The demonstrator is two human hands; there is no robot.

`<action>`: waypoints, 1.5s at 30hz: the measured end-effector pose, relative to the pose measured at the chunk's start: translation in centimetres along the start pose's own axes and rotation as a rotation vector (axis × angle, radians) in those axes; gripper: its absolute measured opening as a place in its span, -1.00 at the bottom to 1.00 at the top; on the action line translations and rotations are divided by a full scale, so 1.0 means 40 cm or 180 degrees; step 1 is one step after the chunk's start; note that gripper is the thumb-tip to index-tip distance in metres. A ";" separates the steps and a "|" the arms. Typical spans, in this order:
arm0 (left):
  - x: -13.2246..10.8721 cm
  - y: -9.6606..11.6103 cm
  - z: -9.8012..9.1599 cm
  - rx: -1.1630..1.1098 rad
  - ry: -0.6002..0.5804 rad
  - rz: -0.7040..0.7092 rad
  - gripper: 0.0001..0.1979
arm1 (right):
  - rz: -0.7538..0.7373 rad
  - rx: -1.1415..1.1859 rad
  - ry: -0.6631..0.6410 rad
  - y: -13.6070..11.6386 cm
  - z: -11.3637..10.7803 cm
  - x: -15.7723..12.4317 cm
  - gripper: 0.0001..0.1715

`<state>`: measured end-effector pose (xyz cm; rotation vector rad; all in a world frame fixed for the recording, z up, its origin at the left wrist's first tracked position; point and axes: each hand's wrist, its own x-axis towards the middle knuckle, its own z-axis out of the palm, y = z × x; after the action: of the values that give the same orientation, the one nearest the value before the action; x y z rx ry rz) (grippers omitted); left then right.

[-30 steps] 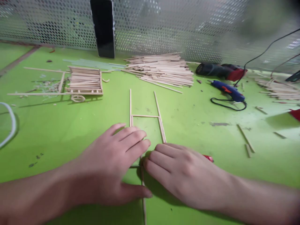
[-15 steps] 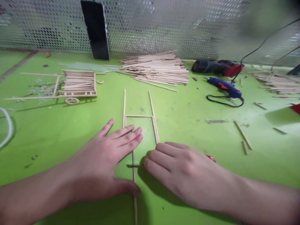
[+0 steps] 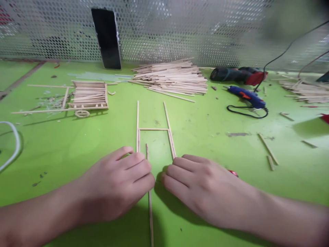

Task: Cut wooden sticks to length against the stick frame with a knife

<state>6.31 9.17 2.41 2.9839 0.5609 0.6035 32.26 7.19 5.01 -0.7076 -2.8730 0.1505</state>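
Note:
An H-shaped frame of thin wooden sticks (image 3: 153, 129) lies on the green table, its near ends running under both hands. My left hand (image 3: 120, 183) is closed, fingers curled down over the left side of the frame and a long loose stick (image 3: 150, 216). That stick passes under the fingers and comes out toward the near edge. Curled beside it, my right hand (image 3: 200, 188) is closed at the near end of the frame's right side. What the fingertips of each hand grip is hidden. A small red object (image 3: 233, 173) shows just behind my right hand.
A small stick-built cart (image 3: 89, 96) stands at the left. Behind the frame lie a pile of sticks (image 3: 172, 77) and a phone (image 3: 106, 39) leaning on a perforated metal screen (image 3: 159, 31). At the right are a blue glue gun (image 3: 246, 96), a dark tool (image 3: 228, 73) and more sticks (image 3: 304, 91).
My left hand has gone from spread flat to curled, uncovering the loose stick's far end. A dark thin piece between the hands is no longer visible. The view has shifted slightly.

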 end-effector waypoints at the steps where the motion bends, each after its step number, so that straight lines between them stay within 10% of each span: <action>1: -0.001 0.000 0.000 -0.0051 -0.0013 0.0012 -0.83 | 0.0002 0.0011 -0.0003 0.000 0.000 0.001 -0.71; 45: -0.016 -0.021 -0.042 0.0009 -0.0225 0.0140 -0.83 | -0.0156 0.0123 -0.0054 -0.010 0.021 0.053 -0.61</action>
<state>4.83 9.68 3.61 3.0136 0.4927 0.4983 30.09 7.80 4.57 -0.6314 -2.8922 0.2055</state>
